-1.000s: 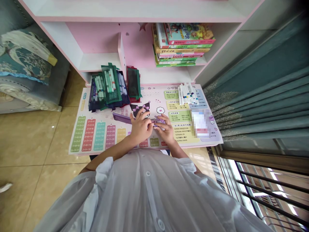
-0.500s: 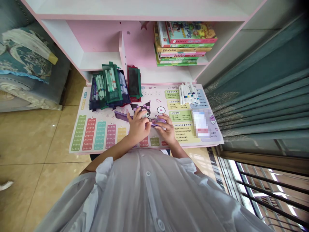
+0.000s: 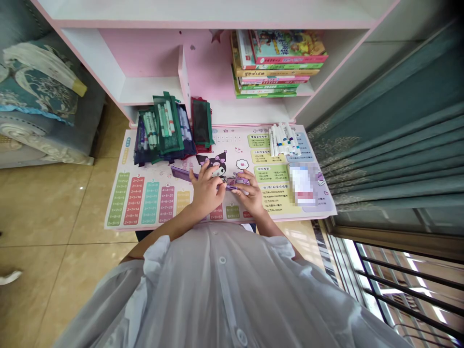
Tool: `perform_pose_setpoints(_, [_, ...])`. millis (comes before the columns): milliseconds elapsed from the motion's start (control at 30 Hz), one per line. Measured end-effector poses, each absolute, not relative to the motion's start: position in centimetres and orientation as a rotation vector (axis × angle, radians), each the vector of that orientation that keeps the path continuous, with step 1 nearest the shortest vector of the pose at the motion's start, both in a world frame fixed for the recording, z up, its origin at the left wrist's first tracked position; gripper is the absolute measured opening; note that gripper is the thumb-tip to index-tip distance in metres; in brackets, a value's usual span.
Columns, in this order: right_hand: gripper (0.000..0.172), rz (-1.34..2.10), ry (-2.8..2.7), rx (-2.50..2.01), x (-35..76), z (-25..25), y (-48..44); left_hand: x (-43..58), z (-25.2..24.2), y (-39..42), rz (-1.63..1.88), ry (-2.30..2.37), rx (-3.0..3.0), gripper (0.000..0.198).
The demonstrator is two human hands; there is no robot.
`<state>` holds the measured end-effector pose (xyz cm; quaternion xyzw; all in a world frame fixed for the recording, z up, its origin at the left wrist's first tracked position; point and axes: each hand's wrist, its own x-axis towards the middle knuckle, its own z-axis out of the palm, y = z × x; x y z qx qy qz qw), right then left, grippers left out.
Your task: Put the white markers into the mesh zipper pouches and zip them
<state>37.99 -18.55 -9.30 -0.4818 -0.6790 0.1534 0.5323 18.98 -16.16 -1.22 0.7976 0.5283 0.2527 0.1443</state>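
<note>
A purple zip pouch (image 3: 184, 174) stretches between my hands over the middle of the desk, its left end sticking out past my fingers. My left hand (image 3: 207, 192) is closed on its top edge, thumb and index finger pinching near the right end. At that end my right hand (image 3: 248, 193) pinches the edge between thumb and fingers. Most of the pouch is hidden behind my left hand. Several mesh pouches (image 3: 170, 130) in green and dark blue, with markers inside, lie beyond my left hand. A green and red mesh pouch (image 3: 202, 123) leans by the shelf.
A pile of white markers (image 3: 284, 140) lies at the desk's back right, with a blurred phone-like rectangle (image 3: 303, 185) in front. Stacked books (image 3: 279, 72) fill part of the pink shelf (image 3: 217, 108) behind. A printed mat (image 3: 119, 212) covers the desk. Curtains (image 3: 391, 121) hang at right.
Both hands stay nearly in place on the purple pouch, with only slight finger shifts. The view has moved a little; the other things lie as before.
</note>
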Motion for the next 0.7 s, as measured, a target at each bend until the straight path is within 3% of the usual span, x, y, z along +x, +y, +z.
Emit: perform_pose_setpoints(700, [0.012,0.408,-1.555,-1.167,38.9,-9.7,-18.6,16.9,-1.3,-15.2,0.809,1.665,2.222,0.021])
